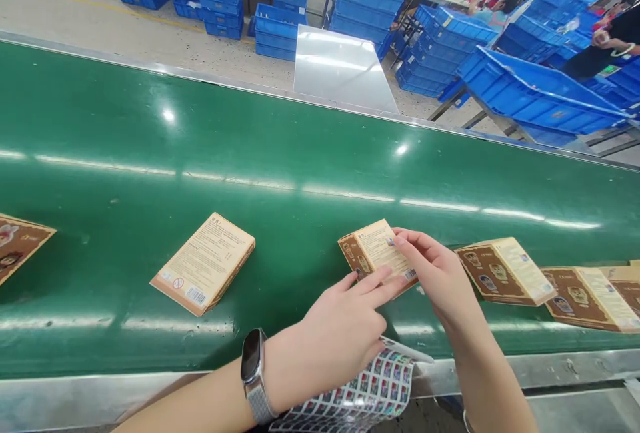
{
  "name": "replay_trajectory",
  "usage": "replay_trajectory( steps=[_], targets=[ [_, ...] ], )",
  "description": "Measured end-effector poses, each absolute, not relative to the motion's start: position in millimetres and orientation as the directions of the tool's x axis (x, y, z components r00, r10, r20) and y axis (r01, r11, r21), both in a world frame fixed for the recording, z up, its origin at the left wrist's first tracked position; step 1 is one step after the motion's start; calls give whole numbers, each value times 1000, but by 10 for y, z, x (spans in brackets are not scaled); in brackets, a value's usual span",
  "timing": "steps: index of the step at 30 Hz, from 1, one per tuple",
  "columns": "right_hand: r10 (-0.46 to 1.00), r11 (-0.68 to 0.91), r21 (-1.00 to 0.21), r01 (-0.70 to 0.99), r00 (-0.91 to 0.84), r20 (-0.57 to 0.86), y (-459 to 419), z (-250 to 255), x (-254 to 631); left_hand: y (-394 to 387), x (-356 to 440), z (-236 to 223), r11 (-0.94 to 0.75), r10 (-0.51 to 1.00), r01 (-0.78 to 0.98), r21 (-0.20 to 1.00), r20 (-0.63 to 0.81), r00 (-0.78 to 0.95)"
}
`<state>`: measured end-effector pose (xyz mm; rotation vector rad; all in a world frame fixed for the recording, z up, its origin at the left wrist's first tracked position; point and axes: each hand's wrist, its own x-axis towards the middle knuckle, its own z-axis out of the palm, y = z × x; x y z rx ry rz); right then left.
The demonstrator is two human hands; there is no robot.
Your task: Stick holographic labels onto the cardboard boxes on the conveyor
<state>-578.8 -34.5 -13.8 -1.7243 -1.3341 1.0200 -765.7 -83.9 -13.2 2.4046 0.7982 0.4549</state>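
A small brown and cream box (373,251) lies on the green conveyor belt (300,153). My right hand (435,273) rests its fingertips on the box's top, fingers bent. My left hand (335,333), with a watch on the wrist, points its index finger at the box's near edge while its other fingers curl over a curved sheet of small stickers (370,389). A similar flat box (205,263) lies to the left, label side up.
More boxes (505,271) sit in a row on the belt at right, and one box (17,243) at the left edge. Stacked blue crates (525,86) and other people (610,39) are beyond the belt. A metal rail (550,366) edges the near side.
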Motion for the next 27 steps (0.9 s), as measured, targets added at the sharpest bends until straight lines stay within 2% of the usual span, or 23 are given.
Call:
replay_trajectory(
  steps=[3, 6, 11, 13, 15, 18, 21, 24, 27],
  targets=[
    [978, -184, -851, 492, 174, -111, -370, -175, -5759, -822, -7609, -120, -680, 616, 444, 583, 126, 778],
    [972, -142, -788, 599, 234, 2, -378, -229, -5738, -799, -7537, -144, -693, 609, 439, 572, 139, 781],
    [928, -116, -760, 639, 343, 147, -303, -237, -5656, -747, -7431, -201, -692, 594, 409, 595, 147, 791],
    [921, -74, -716, 694, 323, 219, -322, -149, -5608, -743, -7444, -190, -675, 603, 380, 632, 177, 778],
    [942, 12, -661, 750, 213, 260, -421, -12, -5570, -759, -7515, -145, -603, 648, 367, 708, 167, 743],
    [985, 171, -670, 723, -128, 113, -670, 206, -5571, -813, -7718, -23, -338, 771, 423, 841, -10, 637],
    [897, 211, -746, 631, -428, -109, -872, 344, -5675, -886, -7962, 104, -44, 821, 383, 923, -185, 541],
    [836, 175, -768, 617, -505, -216, -935, 367, -5816, -976, -8162, 166, 155, 810, 321, 934, -306, 500],
    [812, 189, -789, 584, -545, -209, -924, 291, -5905, -1080, -8287, 154, 214, 819, 355, 910, -365, 443]
  ],
)
